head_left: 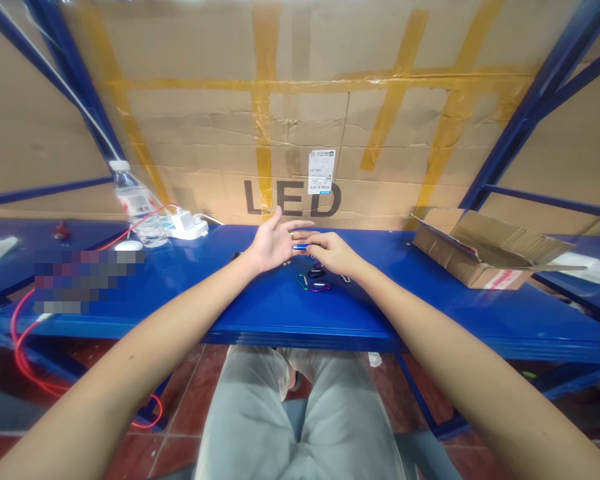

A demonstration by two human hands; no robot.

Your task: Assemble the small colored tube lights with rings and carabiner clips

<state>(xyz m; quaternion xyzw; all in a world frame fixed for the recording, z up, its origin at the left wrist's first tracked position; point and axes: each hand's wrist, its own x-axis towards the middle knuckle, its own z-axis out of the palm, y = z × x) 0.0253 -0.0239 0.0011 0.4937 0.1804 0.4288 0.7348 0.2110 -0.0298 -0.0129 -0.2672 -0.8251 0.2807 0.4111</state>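
"Pinching what, then, was the right hand [334,255]?"

"A small blue metal cylinder [300,247]. Thumb and curled fingertips had closed on one end of it. It was held just above the blue metal shelf [430,313], between the two hands."

"And the left hand [273,245]?"

"It was spread palm up, fingers straight, gripping nothing. The cylinder's free end was at its fingertips or just short of them; I could not tell which. A thin gold ring [291,235] sat on one finger."

"How did the piece look to handle?"

"Light and stiff, I judged, with a glossy skin that could slip or roll away. It was too small for a whole-hand hold. A pinch across the barrel near one end, as the right hand had it, seemed the sound place."

"What lay under the hands?"

"Loose clips lay close together on the shelf: a green metal carabiner [301,281], a purple carabiner [321,287] and a black carabiner [315,272]. There were also tiny dark bits [287,264], too small to name."

"Farther off?"

"A clear plastic water bottle [137,207] and a white power strip [187,225] stood to the left. An open brown cardboard box [485,253] sat well apart to the right. A taped cardboard sheet printed LED [380,113] stood behind."
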